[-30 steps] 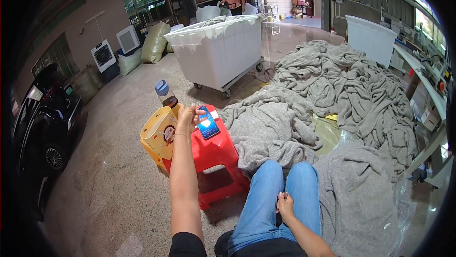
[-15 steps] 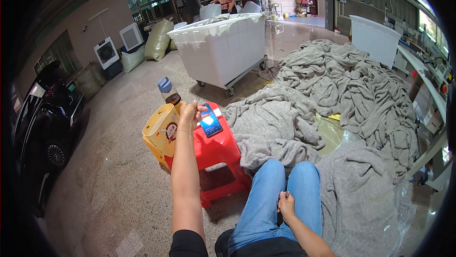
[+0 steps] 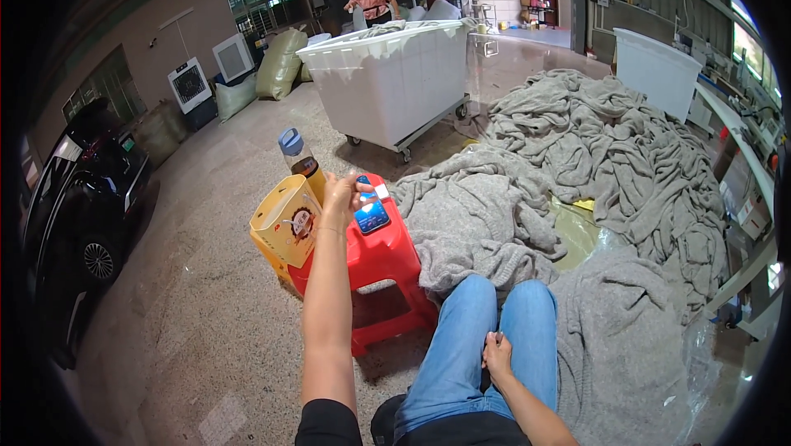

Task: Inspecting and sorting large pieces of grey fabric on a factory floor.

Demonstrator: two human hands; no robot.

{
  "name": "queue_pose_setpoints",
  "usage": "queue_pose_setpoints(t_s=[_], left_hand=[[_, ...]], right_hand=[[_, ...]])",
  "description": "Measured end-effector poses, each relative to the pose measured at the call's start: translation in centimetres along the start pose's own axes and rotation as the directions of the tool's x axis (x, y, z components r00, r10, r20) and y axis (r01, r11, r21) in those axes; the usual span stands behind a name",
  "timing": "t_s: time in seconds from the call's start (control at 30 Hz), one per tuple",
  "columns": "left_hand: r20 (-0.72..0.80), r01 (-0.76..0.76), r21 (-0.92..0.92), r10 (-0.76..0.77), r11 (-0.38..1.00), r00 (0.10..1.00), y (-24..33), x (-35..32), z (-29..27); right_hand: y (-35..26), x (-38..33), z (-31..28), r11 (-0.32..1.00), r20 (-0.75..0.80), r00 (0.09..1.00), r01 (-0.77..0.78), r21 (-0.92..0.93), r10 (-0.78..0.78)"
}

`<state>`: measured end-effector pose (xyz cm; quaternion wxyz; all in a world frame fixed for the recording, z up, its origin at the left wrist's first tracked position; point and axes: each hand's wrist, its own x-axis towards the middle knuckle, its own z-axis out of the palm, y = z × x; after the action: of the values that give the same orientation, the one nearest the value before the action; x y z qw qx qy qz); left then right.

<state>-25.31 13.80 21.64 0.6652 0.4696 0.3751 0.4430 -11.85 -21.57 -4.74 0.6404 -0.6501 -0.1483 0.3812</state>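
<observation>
phone (image 3: pixel 372 214) lies screen-up on the red stool (image 3: pixel 379 260). my left hand (image 3: pixel 339 195) hovers half-open at its edge, holding nothing; right hand (image 3: pixel 497 354) rests loosely curled, empty, between my knees. i'd tap lightly, keeping the stool steady.

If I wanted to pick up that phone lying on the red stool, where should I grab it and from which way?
The phone lies flat, screen up, on the red stool, with the left hand at its near-left corner. Probably best to pinch its two long edges from above, coming in from the right, open side. The yellow bag and bottle crowd the stool's left. The right hand rests on the jeans.
</observation>
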Motion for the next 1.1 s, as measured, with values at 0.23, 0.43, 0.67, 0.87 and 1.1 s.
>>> queue_pose_setpoints(t_s=[0.23,0.43,0.67,0.87,1.1], left_hand=[[0.395,0.062,0.093,-0.094,0.994,0.914,-9.0,-9.8,7.3],[0.313,0.16,0.188,-0.213,0.969,0.925,-16.5,-15.6,8.4],[0.003,-0.143,-0.068,0.144,0.987,0.99,-4.4,-5.0,5.1],[-0.052,-0.135,-0.129,0.129,0.982,0.99,-2.9,1.6,1.3],[-0.007,-0.088,-0.123,0.088,0.989,0.996,-3.5,2.1,0.5]], right_hand=[[-0.1,0.2,-0.4,0.998,-0.023,1.0,-0.02,0.053,0.022],[0.2,0.0,-0.6,0.994,0.032,0.999,-0.026,0.104,0.023],[0.6,0.5,-0.3,0.998,-0.006,0.999,-0.032,0.05,0.032],[0.5,0.4,-0.5,0.999,0.016,1.0,-0.016,0.035,0.015],[0.1,0.1,-0.5,1.0,0.007,1.0,-0.021,0.017,0.021]])
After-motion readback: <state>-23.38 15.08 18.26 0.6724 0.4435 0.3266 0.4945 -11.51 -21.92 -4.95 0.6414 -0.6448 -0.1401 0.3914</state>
